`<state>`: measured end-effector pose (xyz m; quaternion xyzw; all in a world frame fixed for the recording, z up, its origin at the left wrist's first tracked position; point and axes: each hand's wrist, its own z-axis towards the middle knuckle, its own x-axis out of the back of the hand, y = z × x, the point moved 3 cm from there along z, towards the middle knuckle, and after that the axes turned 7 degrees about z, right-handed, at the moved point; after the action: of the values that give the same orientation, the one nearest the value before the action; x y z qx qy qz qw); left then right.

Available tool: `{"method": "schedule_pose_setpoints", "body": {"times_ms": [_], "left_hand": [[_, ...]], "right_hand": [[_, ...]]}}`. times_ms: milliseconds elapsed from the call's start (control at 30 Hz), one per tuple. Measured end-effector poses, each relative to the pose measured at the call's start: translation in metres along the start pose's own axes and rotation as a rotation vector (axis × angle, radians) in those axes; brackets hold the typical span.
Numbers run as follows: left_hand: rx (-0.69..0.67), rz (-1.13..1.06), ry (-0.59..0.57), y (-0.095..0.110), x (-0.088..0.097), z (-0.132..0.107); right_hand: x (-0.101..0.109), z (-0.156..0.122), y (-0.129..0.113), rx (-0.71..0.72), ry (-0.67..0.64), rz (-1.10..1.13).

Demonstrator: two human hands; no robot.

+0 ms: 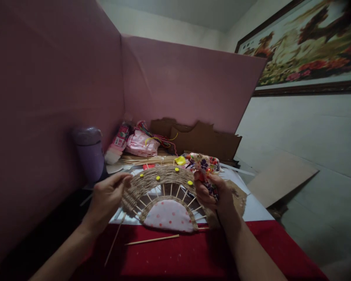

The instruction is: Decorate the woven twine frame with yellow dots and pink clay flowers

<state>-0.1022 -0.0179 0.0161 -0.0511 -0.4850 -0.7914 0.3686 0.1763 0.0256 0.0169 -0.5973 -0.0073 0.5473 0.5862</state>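
A half-round piece of brown twine woven over wooden sticks (pixel 160 173) lies on the table, with several yellow dots along its wide band and a dotted white cloth half-circle (pixel 169 214) at its inner edge. My left hand (pixel 109 197) is over the left end of the band, thumb and fingers pinched together; anything between them is too small to make out. On the right, my right hand (pixel 213 191) grips a glue gun (pixel 204 166) covered in a flowered pattern, a small red light glowing on it. Its nozzle points left, above the band's right side.
Two loose wooden sticks (pixel 152 239) lie near the red cloth (pixel 175 257). A purple cup-like container (pixel 90 154) stands at the left. Behind are bundled sticks (pixel 146 160), pink dotted fabric (pixel 142 143) and torn cardboard (pixel 204 140) against pink partitions (pixel 187 86).
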Motion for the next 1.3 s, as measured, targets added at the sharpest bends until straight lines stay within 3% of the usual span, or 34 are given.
{"method": "schedule_pose_setpoints", "body": {"times_ms": [67,167,233,367,567,800,1033,1167,1300], "left_hand": [[0.072,-0.070,0.106,-0.015,0.009,0.010],[0.061,-0.031,0.237,-0.029,0.018,0.015],[0.091,0.005,0.268,-0.034,0.020,0.012],[0.120,-0.012,0.129,-0.040,0.015,0.001],[-0.021,0.038,0.006,-0.036,0.001,-0.006],[0.086,0.025,-0.011,-0.030,0.002,-0.009],[0.187,-0.128,0.067,-0.040,0.002,-0.005],[0.207,-0.013,0.061,-0.038,0.006,-0.006],[0.224,0.242,0.071,-0.040,0.014,-0.006]], "right_hand": [[-0.002,0.001,0.006,-0.041,0.034,-0.009],[-0.003,0.001,0.015,-0.091,0.076,-0.023],[-0.002,0.002,0.020,-0.123,0.077,-0.042],[0.003,0.001,0.028,-0.189,0.109,-0.122],[0.004,0.002,0.034,-0.229,0.160,-0.154],[-0.012,0.001,0.041,-0.306,0.155,-0.364],[-0.025,0.007,0.059,-0.363,0.094,-0.579],[-0.035,0.019,0.065,-0.328,0.179,-0.585],[-0.047,0.030,0.074,-0.333,0.190,-0.819]]}}
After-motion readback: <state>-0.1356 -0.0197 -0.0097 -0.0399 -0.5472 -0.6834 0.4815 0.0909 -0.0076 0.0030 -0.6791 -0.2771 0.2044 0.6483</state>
